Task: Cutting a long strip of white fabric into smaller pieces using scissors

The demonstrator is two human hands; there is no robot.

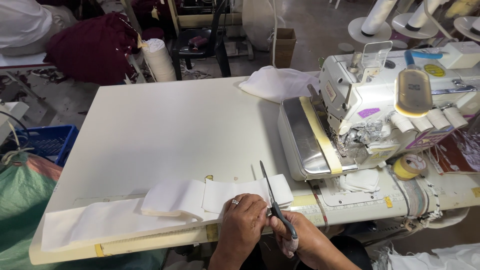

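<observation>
1. gripping the scissors (274, 200) by their handles, the right hand (305, 242) holds them with the blades pointing up and away across the white strip (165, 205); the blades look nearly closed, tips over the strip's far edge.
2. left hand (242, 222) lies flat, palm down, on the strip just left of the blades, pressing the cloth to the table (165, 125) so it stays put; it grasps nothing, and a ring shows on one finger.
3. the strip runs along the table's near edge, from the far left to just past the scissors, with a folded part lying in the middle.
4. beneath it a measuring tape (150, 240) is fixed along the table edge, likely for gauging length.
5. right of the hands stands a sewing machine (370, 110), close enough to reach; a tape roll (406, 166) sits beside it.
6. white cloth (275, 82) is piled behind the machine, apart from the hands.
</observation>
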